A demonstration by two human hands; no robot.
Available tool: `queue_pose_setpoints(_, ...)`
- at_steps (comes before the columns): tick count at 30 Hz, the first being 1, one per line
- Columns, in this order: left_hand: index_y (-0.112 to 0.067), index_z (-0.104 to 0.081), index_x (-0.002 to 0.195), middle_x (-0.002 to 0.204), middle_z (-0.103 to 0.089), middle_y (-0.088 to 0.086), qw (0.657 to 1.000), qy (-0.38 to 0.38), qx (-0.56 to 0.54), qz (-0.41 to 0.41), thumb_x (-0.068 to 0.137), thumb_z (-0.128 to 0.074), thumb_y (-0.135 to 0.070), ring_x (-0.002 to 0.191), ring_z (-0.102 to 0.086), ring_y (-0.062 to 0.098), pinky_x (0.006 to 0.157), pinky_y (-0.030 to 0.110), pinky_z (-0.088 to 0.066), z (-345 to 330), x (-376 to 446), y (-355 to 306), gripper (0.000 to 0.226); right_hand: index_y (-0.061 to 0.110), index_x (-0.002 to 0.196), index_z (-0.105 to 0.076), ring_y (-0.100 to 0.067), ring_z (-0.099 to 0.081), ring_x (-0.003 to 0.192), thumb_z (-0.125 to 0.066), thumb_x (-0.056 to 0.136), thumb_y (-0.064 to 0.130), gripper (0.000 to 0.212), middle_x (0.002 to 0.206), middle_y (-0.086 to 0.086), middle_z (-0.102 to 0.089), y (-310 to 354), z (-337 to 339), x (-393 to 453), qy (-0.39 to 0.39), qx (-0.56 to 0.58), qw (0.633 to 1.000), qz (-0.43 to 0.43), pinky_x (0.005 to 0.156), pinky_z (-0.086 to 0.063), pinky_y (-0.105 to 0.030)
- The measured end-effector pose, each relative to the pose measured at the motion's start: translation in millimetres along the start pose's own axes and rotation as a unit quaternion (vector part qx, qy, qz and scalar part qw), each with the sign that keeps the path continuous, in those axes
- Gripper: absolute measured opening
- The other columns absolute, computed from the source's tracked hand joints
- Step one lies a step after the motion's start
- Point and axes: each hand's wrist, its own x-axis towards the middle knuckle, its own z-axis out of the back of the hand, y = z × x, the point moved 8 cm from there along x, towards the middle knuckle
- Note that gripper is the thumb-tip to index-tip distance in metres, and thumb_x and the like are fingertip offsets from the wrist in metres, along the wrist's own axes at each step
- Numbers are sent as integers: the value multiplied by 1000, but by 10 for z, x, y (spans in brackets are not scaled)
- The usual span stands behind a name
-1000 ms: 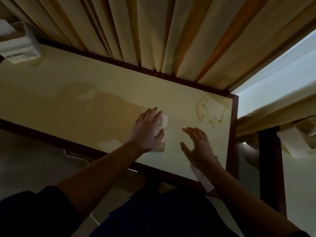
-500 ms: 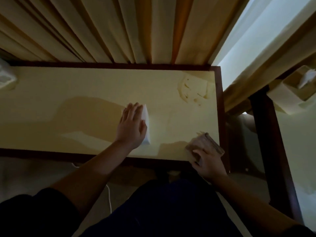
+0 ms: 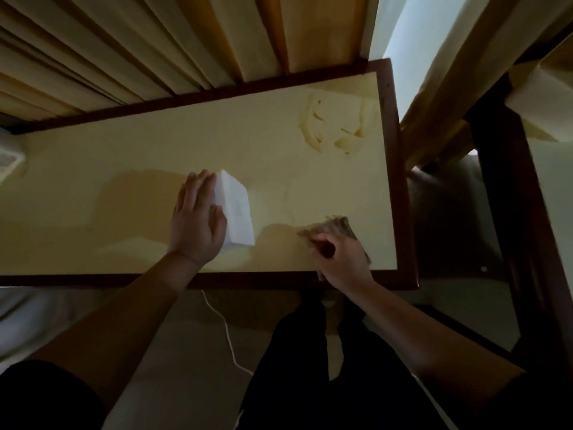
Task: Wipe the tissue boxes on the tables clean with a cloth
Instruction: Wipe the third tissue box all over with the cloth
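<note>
A white tissue box (image 3: 236, 209) stands on the cream table (image 3: 124, 156) with a dark wooden rim. My left hand (image 3: 197, 220) lies flat against the box's left side, fingers straight, thumb at its near edge. To the right, near the table's front right corner, my right hand (image 3: 341, 259) grips a brownish cloth (image 3: 336, 226) that lies bunched on the tabletop. The cloth is apart from the box.
Another tissue box (image 3: 9, 156) sits at the table's far left edge. Striped curtains (image 3: 155, 41) hang behind the table. A second table with a tissue box (image 3: 539, 97) stands to the right. A white cable (image 3: 228, 333) runs along the floor below.
My right hand dropped to the front right corner and took hold of the cloth. My left hand shifted to the box's left side, and the box's top and right faces now show.
</note>
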Motion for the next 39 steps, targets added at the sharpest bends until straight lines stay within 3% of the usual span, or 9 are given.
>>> queue_pose_setpoints(3,-2,-37,157,163,-34,19,1000,-10,-8,-4,101,-41,-21,153,-28,38,125,50,-27,-8,-8,-5,59,16,120,-75,1,-70,63,-74,98,34,28,82,11,-74,91,-145,57,-22,135,990,-33,55,-59,-20)
queue_pose_setpoints(8,2,-37,156,163,-35,20,1000,-14,5,-20,102,-40,-19,154,-29,38,122,59,-29,-45,-3,24,59,17,101,-80,-18,-77,90,-77,97,35,19,100,2,-79,463,-620,215,5,405,913,-38,79,-66,-41)
queue_pose_setpoints(13,3,-40,155,163,-36,19,999,-29,5,-15,100,-39,-22,154,-28,34,127,46,-26,-55,2,26,60,0,113,-75,-18,-62,52,-75,98,11,18,73,-9,-70,940,-1059,336,49,561,826,-29,52,-54,-31)
queue_pose_setpoints(18,0,-42,155,163,-36,16,999,-40,-6,-1,99,-43,-16,155,-29,30,126,47,-28,-76,11,66,58,4,116,-79,-11,-65,71,-54,105,8,27,88,0,-76,929,-1170,445,42,595,803,12,61,-49,-22)
queue_pose_setpoints(23,-1,-43,155,164,-37,13,999,-41,22,7,98,-39,-25,156,-27,28,127,59,-17,-78,16,88,61,5,120,-77,-6,-66,90,-71,93,-5,29,102,0,-70,933,-1075,441,40,489,864,115,82,-53,-21)
queue_pose_setpoints(25,-1,-42,155,164,-37,13,998,-41,40,4,98,-38,-25,156,-27,29,126,61,-15,-75,-2,84,62,13,128,-74,-6,-61,120,-74,93,4,36,125,3,-67,947,-1013,426,16,407,903,136,102,-48,-21)
queue_pose_setpoints(28,2,-40,155,164,-36,17,999,-38,26,-13,100,-40,-19,154,-30,30,121,60,-30,-77,-3,43,59,20,156,-51,-7,-35,153,-60,104,14,53,163,5,-45,1030,-1073,397,53,349,922,160,125,-32,-32)
queue_pose_setpoints(33,6,-41,153,162,-37,21,998,-36,45,-25,100,-38,-19,154,-31,30,122,53,-33,-78,16,20,59,12,167,-17,-16,-4,163,-33,113,17,57,176,-2,-12,1194,-1282,258,90,352,912,190,132,-9,-55)
queue_pose_setpoints(39,8,-42,152,160,-40,23,997,-35,57,-34,102,-36,-23,151,-36,33,120,54,-36,-64,28,21,59,9,167,-13,-22,3,164,-19,110,29,61,177,-4,-5,1316,-1339,420,68,331,915,220,129,-1,-64)
